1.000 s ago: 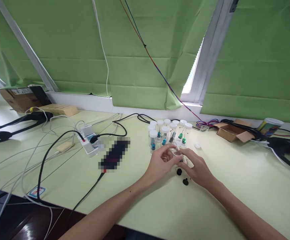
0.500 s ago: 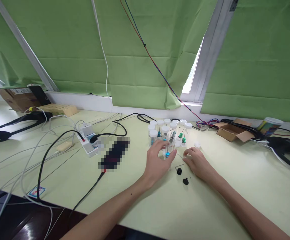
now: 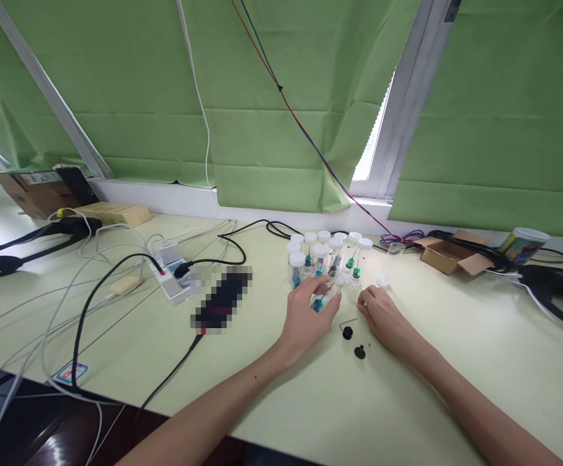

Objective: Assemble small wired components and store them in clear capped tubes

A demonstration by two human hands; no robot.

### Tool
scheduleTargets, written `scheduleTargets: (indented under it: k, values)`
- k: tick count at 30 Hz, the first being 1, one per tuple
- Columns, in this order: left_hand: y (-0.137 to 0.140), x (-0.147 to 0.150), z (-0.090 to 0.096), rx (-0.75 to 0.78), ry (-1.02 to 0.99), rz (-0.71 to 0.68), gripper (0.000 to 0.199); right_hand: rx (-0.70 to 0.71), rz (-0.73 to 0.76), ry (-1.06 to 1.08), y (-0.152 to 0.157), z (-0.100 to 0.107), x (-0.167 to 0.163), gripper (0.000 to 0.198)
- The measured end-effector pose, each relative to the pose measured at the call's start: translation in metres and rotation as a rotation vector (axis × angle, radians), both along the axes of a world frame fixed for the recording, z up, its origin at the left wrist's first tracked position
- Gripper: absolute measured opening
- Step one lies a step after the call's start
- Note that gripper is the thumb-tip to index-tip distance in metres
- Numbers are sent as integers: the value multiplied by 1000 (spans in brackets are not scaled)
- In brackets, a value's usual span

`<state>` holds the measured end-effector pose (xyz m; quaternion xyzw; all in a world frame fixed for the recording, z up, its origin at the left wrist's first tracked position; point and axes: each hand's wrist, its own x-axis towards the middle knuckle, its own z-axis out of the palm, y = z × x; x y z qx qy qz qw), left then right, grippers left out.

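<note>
My left hand (image 3: 307, 312) is closed round a clear plastic tube (image 3: 329, 299), which it holds tilted. A blue-hubbed needle (image 3: 317, 304) shows inside this tube. My right hand (image 3: 377, 310) rests on the table to the right with its fingertips pinched together. Something thin and pale seems to stick out from those fingertips, too fine to name. Just behind the right hand lies a white cap (image 3: 382, 282). Several white-capped clear tubes (image 3: 297, 262) with blue or green needles stand behind my left hand. Between my forearms are an L-shaped hex key (image 3: 348, 323), a black knob (image 3: 347, 332) and a black thumb screw (image 3: 360, 351).
A phone (image 3: 223, 298), blurred out, lies left of my left hand, with a cable attached. Farther left are a white power strip (image 3: 172, 278) and loose cables. An open cardboard box (image 3: 449, 255) and a can (image 3: 524, 244) stand at the back right.
The tube in my left hand has tipped over from near upright to a slant. My right fingers have drawn closer together, and the right hand has shifted slightly.
</note>
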<state>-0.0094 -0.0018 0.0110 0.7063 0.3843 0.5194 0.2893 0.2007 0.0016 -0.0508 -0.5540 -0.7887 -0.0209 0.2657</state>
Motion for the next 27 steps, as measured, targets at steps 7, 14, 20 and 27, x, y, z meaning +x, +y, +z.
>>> scheduleTargets:
  k: [7, 14, 20, 27]
  values:
    - [5, -1, -4, 66, 125, 47, 25, -47, -29, 9, -5, 10, -5, 17]
    - [11, -2, -12, 84, 213, 89, 28, 29, -38, 333, -15, 27, -12, 14]
    - [12, -2, -16, 75, 296, 95, 29, 161, 106, 370, -24, 39, -22, 11]
    - [9, -2, -17, 85, 337, 39, 30, 257, 160, 350, -26, 43, -25, 13]
